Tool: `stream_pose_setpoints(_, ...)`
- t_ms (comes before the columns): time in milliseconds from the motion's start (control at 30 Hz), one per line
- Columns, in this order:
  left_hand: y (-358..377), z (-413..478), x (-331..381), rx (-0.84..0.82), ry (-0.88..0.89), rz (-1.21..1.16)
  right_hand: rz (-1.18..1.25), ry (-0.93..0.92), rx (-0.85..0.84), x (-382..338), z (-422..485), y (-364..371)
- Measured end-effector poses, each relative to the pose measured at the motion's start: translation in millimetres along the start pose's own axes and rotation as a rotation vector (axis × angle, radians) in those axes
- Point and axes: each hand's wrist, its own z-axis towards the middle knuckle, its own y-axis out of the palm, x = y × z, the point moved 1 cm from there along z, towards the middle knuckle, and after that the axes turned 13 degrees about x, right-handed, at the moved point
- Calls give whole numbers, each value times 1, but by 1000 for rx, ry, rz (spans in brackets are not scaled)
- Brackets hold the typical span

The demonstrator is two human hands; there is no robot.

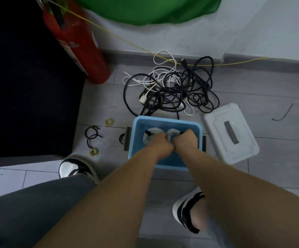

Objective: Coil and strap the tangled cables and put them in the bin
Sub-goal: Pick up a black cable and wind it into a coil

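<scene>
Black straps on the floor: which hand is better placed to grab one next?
Left, probably. The black straps lie left of the blue bin, on the side of the left hand; the right hand would have to cross over it.

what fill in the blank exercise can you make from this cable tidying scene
1. The left hand and right hand both reach into the ____ bin.
2. The two coiled cables in the bin are ____.
3. The bin's lid lies on the floor to its ____.
4. The red fire extinguisher stands to the ____ of the tangled cables.
Missing words: blue; white; right; left.
</scene>
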Motion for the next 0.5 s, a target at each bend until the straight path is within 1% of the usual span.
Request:
stream_pose_setpoints(67, 2, -3, -2, -29, 4, -11, 22, 9, -69, -2, 1, -1)
stream_pose_setpoints(133, 3, -6, -4, -78, 33, 21, 40, 38, -85, -5, 3, -9)
stream_pose_setpoints(200, 1, -8, -7, -76, 68, 65, 13, 66, -98, -8, 5, -19)
stream_pose_setpoints(233, -1, -8, -8, -46, 74, 69, -17, 56, -124, -10, 8, -23)
stream_pose_setpoints(333, -17, -11, -4, 88, 77, 35, -77, -60, -240, -17, 9, -38)
stream_pose_setpoints(367, -24, -12, -1, 129, 77, 27, -76, -82, -252, -21, 8, -43)
stream_pose_setpoints(433, -40, -15, 7, 212, 94, 15, -39, -75, -248, -31, 8, -55)
stream_pose_setpoints(500, -55, -14, 19, 299, 118, 16, -10, -72, -290, -47, 4, -67)
